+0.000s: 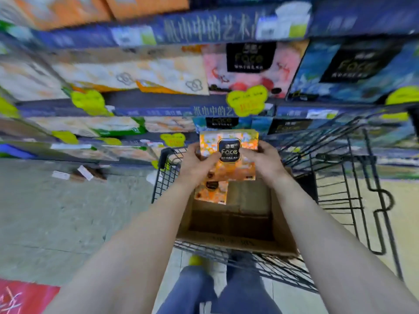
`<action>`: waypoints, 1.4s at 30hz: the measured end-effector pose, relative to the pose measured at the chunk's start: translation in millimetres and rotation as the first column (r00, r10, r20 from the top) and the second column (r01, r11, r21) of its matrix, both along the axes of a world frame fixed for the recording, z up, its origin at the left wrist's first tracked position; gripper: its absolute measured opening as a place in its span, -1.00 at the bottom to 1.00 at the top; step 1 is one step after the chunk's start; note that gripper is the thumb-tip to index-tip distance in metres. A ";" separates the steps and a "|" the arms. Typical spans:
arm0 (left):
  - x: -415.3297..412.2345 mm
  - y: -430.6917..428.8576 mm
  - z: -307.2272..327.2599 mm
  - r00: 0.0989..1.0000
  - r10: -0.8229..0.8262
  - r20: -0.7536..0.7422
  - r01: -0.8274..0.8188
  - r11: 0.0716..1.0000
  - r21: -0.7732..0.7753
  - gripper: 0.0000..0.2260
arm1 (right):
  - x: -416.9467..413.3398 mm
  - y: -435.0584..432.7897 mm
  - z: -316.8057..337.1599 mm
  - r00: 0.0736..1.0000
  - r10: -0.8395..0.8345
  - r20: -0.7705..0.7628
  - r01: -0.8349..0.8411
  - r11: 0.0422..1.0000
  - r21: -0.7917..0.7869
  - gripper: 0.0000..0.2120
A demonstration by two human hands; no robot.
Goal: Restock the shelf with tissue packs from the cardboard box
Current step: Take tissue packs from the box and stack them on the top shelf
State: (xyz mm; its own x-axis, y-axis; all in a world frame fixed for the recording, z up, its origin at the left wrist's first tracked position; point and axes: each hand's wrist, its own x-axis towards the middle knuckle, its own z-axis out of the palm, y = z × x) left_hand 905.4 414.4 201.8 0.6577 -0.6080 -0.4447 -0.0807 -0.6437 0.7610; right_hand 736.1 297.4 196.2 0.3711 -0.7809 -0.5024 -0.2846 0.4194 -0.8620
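Observation:
I hold an orange tissue pack (229, 141) with a black label up above the cardboard box (235, 241). My left hand (197, 162) grips its left side and my right hand (263, 159) grips its right side. One more orange tissue pack (212, 192) lies inside the box at its far left corner; the other parts of the box floor show bare cardboard. The box sits in a black wire cart (340, 200). Ahead, the shelf (136, 105) carries rows of tissue packs in cream, pink and blue wrapping.
Yellow price tags (247, 99) hang along the shelf edges. Scraps of paper and card (79, 174) lie on the grey floor to the left of the cart. A red mat (22, 298) shows at the bottom left. My legs (217, 291) stand behind the cart.

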 end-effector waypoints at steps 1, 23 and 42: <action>11.1 5.0 11.4 1.000 0.007 0.004 -0.007 0.999 -0.035 -0.48 | 10.6 4.8 12.6 1.000 0.016 0.015 -0.016 0.999 -0.029 -0.75; 292.0 330.0 248.0 0.967 0.195 0.167 -0.082 0.852 -0.517 -0.53 | 291.8 302.8 274.5 0.937 0.288 0.200 -0.163 0.862 -0.480 -0.70; 527.5 399.8 388.1 0.855 0.347 0.385 -0.037 0.782 -0.622 -0.38 | 555.2 330.0 396.4 0.830 0.480 0.285 -0.186 0.719 -0.670 -0.66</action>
State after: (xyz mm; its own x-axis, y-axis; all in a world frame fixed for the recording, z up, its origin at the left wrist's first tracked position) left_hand 1432.8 814.2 589.9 0.8149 -0.4773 0.3288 -0.4387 -0.1371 0.8881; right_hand 1291.3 627.4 592.6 0.7176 -0.6358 0.2842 0.1396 -0.2685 -0.9531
